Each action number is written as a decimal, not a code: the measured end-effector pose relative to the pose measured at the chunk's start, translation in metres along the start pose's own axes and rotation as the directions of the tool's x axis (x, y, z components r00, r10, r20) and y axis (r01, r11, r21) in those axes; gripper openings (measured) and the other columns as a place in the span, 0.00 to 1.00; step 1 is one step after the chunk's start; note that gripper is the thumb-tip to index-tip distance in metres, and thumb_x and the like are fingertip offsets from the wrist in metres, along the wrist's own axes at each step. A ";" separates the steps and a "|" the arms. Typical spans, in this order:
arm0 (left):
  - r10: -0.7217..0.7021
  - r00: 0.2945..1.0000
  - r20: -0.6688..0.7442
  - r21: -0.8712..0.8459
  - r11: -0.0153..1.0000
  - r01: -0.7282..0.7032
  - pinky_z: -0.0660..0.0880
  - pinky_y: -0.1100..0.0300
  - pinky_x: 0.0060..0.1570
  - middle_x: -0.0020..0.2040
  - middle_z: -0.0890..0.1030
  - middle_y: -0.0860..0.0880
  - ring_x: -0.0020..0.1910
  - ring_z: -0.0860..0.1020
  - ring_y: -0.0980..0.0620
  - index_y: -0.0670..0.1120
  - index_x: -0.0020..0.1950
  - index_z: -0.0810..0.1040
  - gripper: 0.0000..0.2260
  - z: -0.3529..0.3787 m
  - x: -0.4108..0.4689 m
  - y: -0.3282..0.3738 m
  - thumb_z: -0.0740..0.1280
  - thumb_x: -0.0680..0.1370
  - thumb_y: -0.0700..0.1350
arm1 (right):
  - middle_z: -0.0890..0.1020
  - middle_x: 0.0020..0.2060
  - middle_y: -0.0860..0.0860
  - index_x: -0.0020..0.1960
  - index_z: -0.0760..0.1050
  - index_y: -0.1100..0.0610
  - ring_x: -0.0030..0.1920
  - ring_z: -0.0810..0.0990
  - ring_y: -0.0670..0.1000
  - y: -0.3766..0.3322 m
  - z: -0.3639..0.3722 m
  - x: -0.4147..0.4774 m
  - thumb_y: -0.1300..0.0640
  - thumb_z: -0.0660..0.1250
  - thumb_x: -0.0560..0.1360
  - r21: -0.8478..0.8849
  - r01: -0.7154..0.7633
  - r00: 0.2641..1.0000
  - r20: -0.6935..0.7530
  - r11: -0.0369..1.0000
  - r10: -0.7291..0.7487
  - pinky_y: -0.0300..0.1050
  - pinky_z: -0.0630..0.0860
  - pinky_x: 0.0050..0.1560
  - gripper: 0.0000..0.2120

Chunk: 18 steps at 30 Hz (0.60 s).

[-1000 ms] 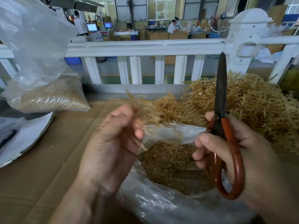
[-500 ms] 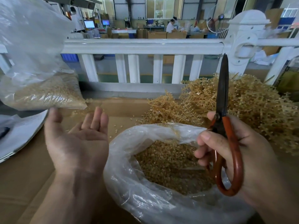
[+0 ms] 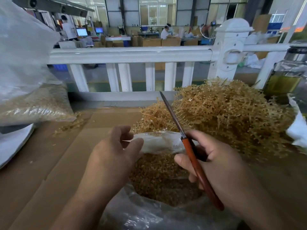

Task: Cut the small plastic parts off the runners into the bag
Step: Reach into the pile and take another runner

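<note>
One filled sack (image 3: 33, 105) lies at the far-left corner of the counter (image 3: 58, 155), with a few bare stems (image 3: 71, 125) scattered beside it. At the near edge, our left hand (image 3: 111, 160) curls thumb and fingers onto the far rim of the open bag (image 3: 157, 143) and appears to pinch the plastic. The cut parts (image 3: 159, 176) lie heaped inside the bag. Our right hand (image 3: 221, 170) wraps the red handles of the scissors (image 3: 191, 151), whose blades are together and point up and away over the bag. The uncut runners (image 3: 224, 117) are piled along the far-right side, just behind the bag, and a bottle (image 3: 285, 77) stands at the right corner.

We judge the step to be setting the mouth of the bag before the next runner is taken. We should pull the rim wide and flat and keep the blades closed and clear of the plastic. Each runner should then be held directly over the opening and snipped close to the stem, so the parts drop in rather than onto the cardboard.
</note>
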State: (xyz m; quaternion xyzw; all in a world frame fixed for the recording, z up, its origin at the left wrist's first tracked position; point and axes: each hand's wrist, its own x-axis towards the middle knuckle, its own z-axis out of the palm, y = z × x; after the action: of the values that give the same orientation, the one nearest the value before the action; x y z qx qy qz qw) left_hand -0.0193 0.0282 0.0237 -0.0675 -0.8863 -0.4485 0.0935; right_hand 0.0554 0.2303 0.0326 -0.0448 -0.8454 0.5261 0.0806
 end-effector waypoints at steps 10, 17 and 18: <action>0.161 0.973 0.166 0.459 0.860 -0.221 0.74 0.55 0.52 0.64 0.81 0.45 0.59 0.79 0.44 0.48 0.71 0.75 0.16 0.032 0.077 0.037 0.62 0.83 0.48 | 0.85 0.33 0.48 0.58 0.69 0.24 0.31 0.84 0.48 -0.004 -0.003 0.000 0.30 0.68 0.63 0.071 -0.022 0.997 -0.067 0.997 0.027 0.59 0.82 0.42 0.23; 0.141 0.913 0.384 0.604 0.709 -0.363 0.76 0.53 0.48 0.54 0.82 0.47 0.51 0.79 0.46 0.50 0.55 0.78 0.07 0.075 0.114 0.026 0.62 0.81 0.43 | 0.85 0.39 0.41 0.57 0.70 0.25 0.35 0.85 0.48 -0.001 -0.004 0.005 0.28 0.66 0.57 0.096 0.009 0.992 -0.124 0.995 0.003 0.60 0.82 0.44 0.28; 0.145 0.905 0.400 0.612 0.693 -0.382 0.77 0.52 0.49 0.54 0.81 0.48 0.50 0.78 0.47 0.51 0.54 0.78 0.06 0.077 0.118 0.025 0.63 0.80 0.44 | 0.85 0.41 0.40 0.58 0.70 0.24 0.38 0.86 0.48 0.000 -0.004 0.006 0.27 0.66 0.56 0.091 0.009 0.991 -0.136 0.996 0.004 0.60 0.82 0.46 0.29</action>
State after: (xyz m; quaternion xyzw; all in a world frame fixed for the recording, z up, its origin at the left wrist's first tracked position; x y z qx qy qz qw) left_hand -0.1373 0.1090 0.0252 -0.2289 -0.9712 -0.0590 0.0304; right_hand 0.0505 0.2350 0.0345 -0.0757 -0.8131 0.5599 0.1404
